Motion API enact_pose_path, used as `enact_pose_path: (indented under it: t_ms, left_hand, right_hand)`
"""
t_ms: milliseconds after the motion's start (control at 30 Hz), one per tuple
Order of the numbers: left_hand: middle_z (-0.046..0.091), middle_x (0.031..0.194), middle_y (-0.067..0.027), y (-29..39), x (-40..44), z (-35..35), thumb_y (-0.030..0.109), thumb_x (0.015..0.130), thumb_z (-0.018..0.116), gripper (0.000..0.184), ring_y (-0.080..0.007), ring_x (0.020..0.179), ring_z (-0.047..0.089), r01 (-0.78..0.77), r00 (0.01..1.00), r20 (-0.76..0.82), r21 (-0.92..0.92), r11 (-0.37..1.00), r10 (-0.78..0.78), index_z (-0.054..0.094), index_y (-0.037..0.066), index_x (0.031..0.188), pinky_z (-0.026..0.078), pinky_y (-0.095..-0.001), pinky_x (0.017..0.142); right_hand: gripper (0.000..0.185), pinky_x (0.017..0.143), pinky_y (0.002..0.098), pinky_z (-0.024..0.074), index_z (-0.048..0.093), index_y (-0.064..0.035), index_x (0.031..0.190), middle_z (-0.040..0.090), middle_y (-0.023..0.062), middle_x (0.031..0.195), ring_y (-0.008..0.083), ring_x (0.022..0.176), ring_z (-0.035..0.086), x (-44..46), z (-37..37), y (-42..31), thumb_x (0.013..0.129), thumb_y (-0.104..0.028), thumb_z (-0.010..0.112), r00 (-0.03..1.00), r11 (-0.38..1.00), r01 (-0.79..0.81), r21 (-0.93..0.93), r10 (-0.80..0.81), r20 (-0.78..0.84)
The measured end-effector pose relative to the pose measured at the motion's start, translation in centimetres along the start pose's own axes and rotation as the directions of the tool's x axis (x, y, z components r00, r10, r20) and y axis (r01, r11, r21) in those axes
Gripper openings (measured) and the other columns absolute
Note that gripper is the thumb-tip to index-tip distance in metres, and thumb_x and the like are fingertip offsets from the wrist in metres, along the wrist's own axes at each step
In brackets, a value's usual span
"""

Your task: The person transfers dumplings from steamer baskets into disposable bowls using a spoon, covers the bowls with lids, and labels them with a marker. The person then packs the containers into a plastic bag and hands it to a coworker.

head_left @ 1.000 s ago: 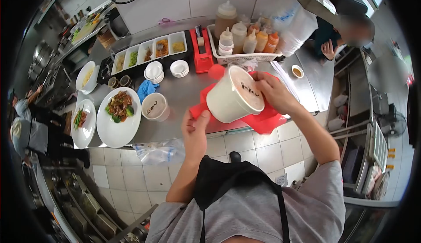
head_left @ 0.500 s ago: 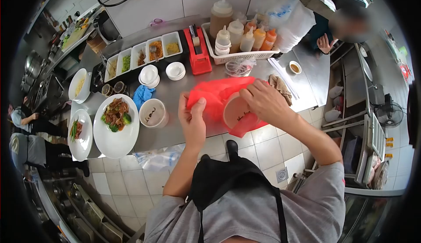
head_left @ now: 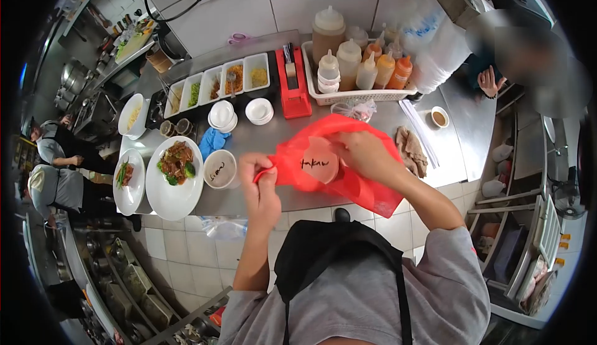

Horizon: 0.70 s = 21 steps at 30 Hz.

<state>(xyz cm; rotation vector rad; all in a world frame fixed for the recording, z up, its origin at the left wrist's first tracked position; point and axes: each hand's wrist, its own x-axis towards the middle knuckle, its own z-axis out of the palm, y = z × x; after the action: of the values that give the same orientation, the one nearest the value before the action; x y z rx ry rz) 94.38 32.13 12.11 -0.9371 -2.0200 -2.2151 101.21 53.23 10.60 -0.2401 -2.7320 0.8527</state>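
Note:
A thin red plastic bag [head_left: 379, 186] hangs in front of me at the counter's near edge. My left hand [head_left: 260, 186] is closed on the bag's bunched left edge, thumb up. In the bag's mouth sits a round tub [head_left: 318, 163] with handwriting on its lid. My right hand [head_left: 367, 158] reaches into the bag, fingers curled at the tub's right rim; the fingertips are partly hidden. Left of the bag, a second tub [head_left: 220, 169] with writing on its lid stands on the counter, beside a crumpled blue glove or cloth [head_left: 214, 141].
Two white plates [head_left: 163, 195] [head_left: 129, 200] with food stand left. Behind are small white bowls [head_left: 259, 110], topping trays [head_left: 255, 77], a red dispenser [head_left: 294, 96] and a basket [head_left: 360, 96] of sauce bottles. A brown cloth [head_left: 409, 149] lies right. A person's hand [head_left: 490, 82] shows at far right.
The red bag has spread open around the tub, whose written lid now faces up. My left hand has moved slightly left and down with the bag's edge. The view has shifted a little.

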Motion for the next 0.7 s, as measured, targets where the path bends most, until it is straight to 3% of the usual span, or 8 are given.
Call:
enact_pose_path:
  t_ms: [67, 133, 233, 333, 433, 500, 567, 700]
  left_hand:
    - [0.047, 0.089, -0.0046, 1.0, 0.0, -0.1, -0.003, 0.083, 0.042, 0.013, -0.009, 0.073, 0.041, 0.065, 0.997, -0.052, 0.007, 0.998, -0.064, 0.046, 0.003, 0.094, 0.036, -0.0209, 0.069]
    - [0.048, 0.089, -0.005, 1.9, -0.3, -0.4, -0.005, 0.082, 0.042, 0.016, -0.0094, 0.074, 0.042, 0.12, 0.991, -0.069, 0.02, 0.993, -0.119, 0.048, 0.002, 0.094, 0.037, -0.0221, 0.069]
    - [0.051, 0.086, -0.0044, 2.5, -0.2, -0.3, -0.005, 0.082, 0.041, 0.016, -0.0088, 0.072, 0.043, 0.074, 0.997, -0.013, 0.22, 0.973, -0.073, 0.054, 0.001, 0.089, 0.036, -0.0216, 0.065]
    - [0.051, 0.08, -0.0039, 3.6, 0.1, -0.6, -0.002, 0.083, 0.043, 0.016, -0.0087, 0.07, 0.044, 0.106, 0.987, 0.092, 0.233, 0.967, -0.13, 0.058, 0.0, 0.08, 0.034, -0.0214, 0.061]
    - [0.05, 0.074, -0.0025, 3.9, 1.0, -0.9, 0.004, 0.082, 0.054, 0.012, -0.0086, 0.067, 0.043, 0.102, 0.977, 0.172, 0.155, 0.983, -0.128, 0.055, 0.001, 0.07, 0.033, -0.0213, 0.059]
    - [0.05, 0.073, -0.0017, 4.3, 1.3, -0.6, 0.006, 0.078, 0.061, 0.015, -0.0086, 0.065, 0.042, 0.166, 0.968, 0.127, 0.324, 0.931, -0.216, 0.052, 0.001, 0.067, 0.033, -0.0216, 0.058]
    - [0.049, 0.069, -0.001, 4.7, 1.9, 0.0, 0.006, 0.074, 0.069, 0.023, -0.0092, 0.063, 0.042, 0.247, 0.949, 0.086, 0.395, 0.885, -0.303, 0.047, 0.002, 0.067, 0.036, -0.0226, 0.058]
    - [0.047, 0.069, 0.0032, 3.4, 3.0, 0.5, 0.004, 0.076, 0.065, 0.016, -0.0044, 0.062, 0.04, -0.011, 0.982, 0.177, 0.399, 0.917, -0.066, 0.049, 0.004, 0.077, 0.034, -0.0194, 0.056]
  right_hand:
    - [0.03, 0.073, 0.0392, 0.0491, 0.059, -0.0016, 0.109, 0.064, 0.0173, 0.083, 0.0332, 0.074, 0.061, 0.9, -5.6, -0.3, 0.083, -0.016, 0.058, 0.978, 0.932, -0.2, 0.302, 0.169, 0.124]
    - [0.038, 0.078, 0.0409, 0.0471, 0.058, -0.001, 0.109, 0.063, 0.0176, 0.087, 0.0304, 0.082, 0.06, 3.0, -8.1, 1.5, 0.077, -0.02, 0.064, 0.93, 0.897, -0.345, 0.277, 0.367, -0.031]
    - [0.04, 0.077, 0.042, 0.0472, 0.059, -0.012, 0.111, 0.058, 0.015, 0.095, 0.0303, 0.092, 0.056, 6.2, -0.4, 13.6, 0.072, -0.018, 0.067, 0.949, 0.939, 0.311, -0.145, -0.314, 0.002]
    - [0.046, 0.082, 0.0441, 0.0449, 0.058, -0.0159, 0.112, 0.052, 0.0158, 0.104, 0.0333, 0.1, 0.05, 6.2, 1.2, 12.8, 0.068, -0.018, 0.069, 0.988, 0.948, 0.133, -0.289, -0.105, 0.11]
    - [0.047, 0.076, 0.0477, 0.0477, 0.054, -0.0154, 0.111, 0.054, 0.0139, 0.102, 0.0357, 0.098, 0.051, 5.2, 2.9, 14.5, 0.067, -0.018, 0.069, 0.99, 0.911, 0.136, -0.39, -0.112, 0.083]
    - [0.041, 0.07, 0.047, 0.0499, 0.051, -0.0127, 0.103, 0.059, 0.0141, 0.096, 0.0364, 0.096, 0.054, 4.9, 2.3, 14.2, 0.067, -0.018, 0.068, 0.996, 0.889, 0.077, -0.452, -0.052, 0.067]
    - [0.039, 0.069, 0.0452, 0.0497, 0.051, -0.0115, 0.1, 0.061, 0.0162, 0.091, 0.0355, 0.092, 0.057, 5.1, 0.6, 13.7, 0.066, -0.019, 0.068, 0.991, 0.908, -0.061, -0.415, 0.106, 0.085]
    - [0.037, 0.069, 0.0418, 0.0483, 0.052, -0.0092, 0.094, 0.062, 0.019, 0.085, 0.0334, 0.083, 0.061, 4.6, -4.9, 12.2, 0.064, -0.022, 0.069, 0.952, 0.935, -0.305, -0.182, 0.296, -0.074]
